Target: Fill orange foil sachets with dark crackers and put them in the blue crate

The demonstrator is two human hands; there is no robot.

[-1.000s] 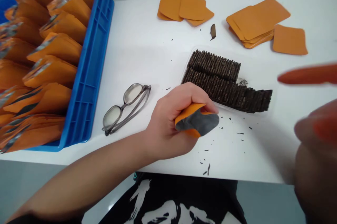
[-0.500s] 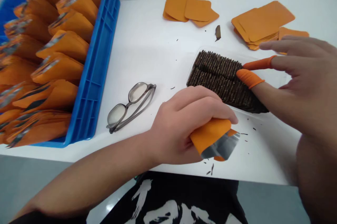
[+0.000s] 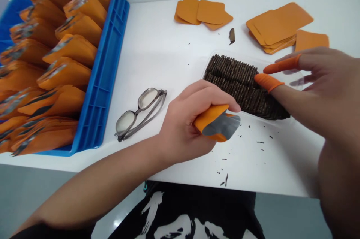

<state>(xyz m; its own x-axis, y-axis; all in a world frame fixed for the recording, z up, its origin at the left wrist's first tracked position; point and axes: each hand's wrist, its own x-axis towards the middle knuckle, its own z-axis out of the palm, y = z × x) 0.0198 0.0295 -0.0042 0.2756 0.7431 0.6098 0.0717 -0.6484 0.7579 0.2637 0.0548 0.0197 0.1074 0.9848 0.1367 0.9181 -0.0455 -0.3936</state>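
My left hand (image 3: 191,119) is wrapped round an orange foil-lined pouch (image 3: 208,119). The pouch's mouth gapes toward the right and shows its silver inside. Just beyond it, thin dark brown slices (image 3: 233,78) stand on edge in two packed rows in a clear plastic tray (image 3: 299,79). My right hand (image 3: 312,85) is over the tray's right part, with orange finger cots on thumb and index finger. Its thumb tip is at the right end of the slices. Thumb and index are apart, and no slice shows between them.
On the left stands a blue crate (image 3: 105,74) packed with orange pouches (image 3: 70,70). Glasses (image 3: 136,113) lie beside it. Flat orange pouches (image 3: 210,10) lie at the back, with another stack (image 3: 284,23) at right. A brown fragment (image 3: 232,36) and dark crumbs (image 3: 226,179) dot the white table (image 3: 157,51).
My left hand has moved up and slightly left with the pouch, whose mouth now gapes wider. My right index finger has lifted away from the slices, so finger and thumb are farther apart.
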